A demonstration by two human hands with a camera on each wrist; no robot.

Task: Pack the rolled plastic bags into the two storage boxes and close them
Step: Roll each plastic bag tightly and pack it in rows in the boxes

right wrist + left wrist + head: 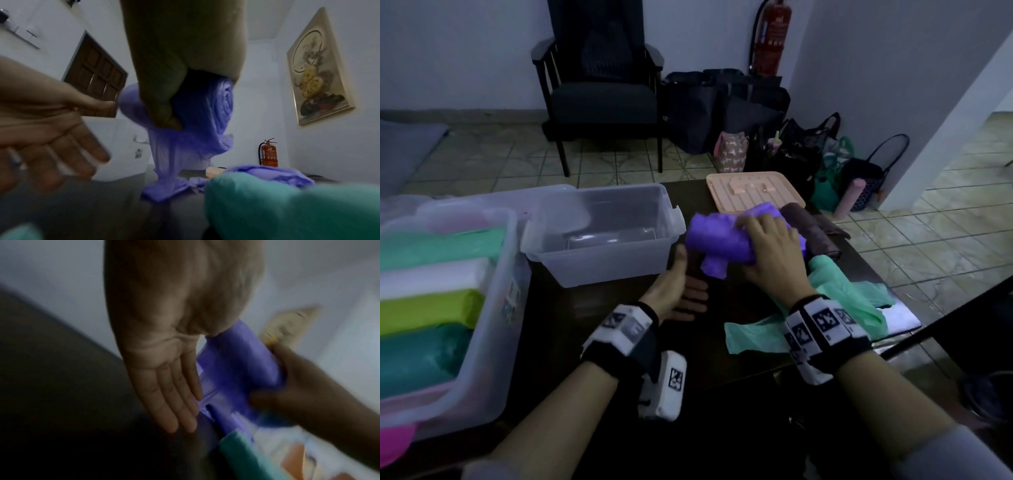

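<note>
So the dark wooden bench (592, 308) is the anchor here, sitting on a pale patterned tile floor (928, 240) in a dim room with bluish-white walls.

Nearest on the bench, at its left end, is a clear plastic storage box (493, 308) already packed with rolls: mint, white, lime and teal side by side. Towards the right end a loose mint-green plastic bag (842, 298) is spread flat, partly under the right wrist.

Mid-bench, the left hand (678, 294) is open, palm up, fingers straight, holding nothing. Just beside it the right hand (770, 253) is wrapped over a purple rolled plastic bag (719, 240), lifted off the bench with a loose tail hanging down. A second, empty clear plastic storage box (602, 236) stands just left of that roll, lid off.

At the far edge of the bench is a peach ribbed plastic lid (750, 192), lying underside up, with a dark brown rolled bag (808, 222) next to it, partly hidden behind the right hand.

The right wrist view gives stuff the head view doesn't: the roll's spiral end (224, 100), its tail touching the bench, a brown panelled door (96, 78) and a framed painting (316, 68) on the wall. The left wrist view is blurry, mostly the open palm (164, 353) beside purple plastic.

Beyond the bench: a dark armchair (599, 89), a heap of black bags (722, 106), and a red fire extinguisher (770, 37) in the corner.
</note>
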